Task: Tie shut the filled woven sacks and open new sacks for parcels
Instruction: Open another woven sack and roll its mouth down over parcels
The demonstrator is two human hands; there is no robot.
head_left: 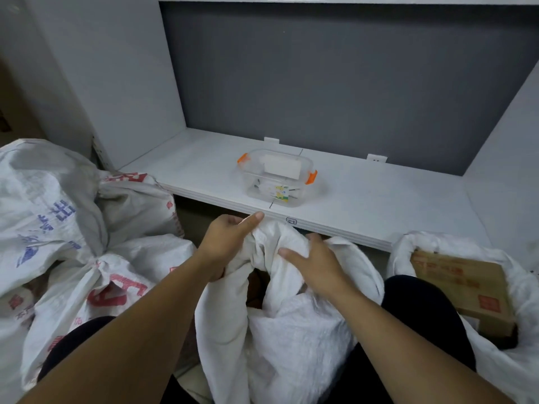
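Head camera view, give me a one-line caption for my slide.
Left hand and right hand grip the gathered mouth of a white woven sack in front of a shelf holding a clear box.

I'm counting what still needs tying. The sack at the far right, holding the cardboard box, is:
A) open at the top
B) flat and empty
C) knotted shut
A: the right sack gapes open with the cardboard box showing inside, while the left hand and right hand are on the middle sack.
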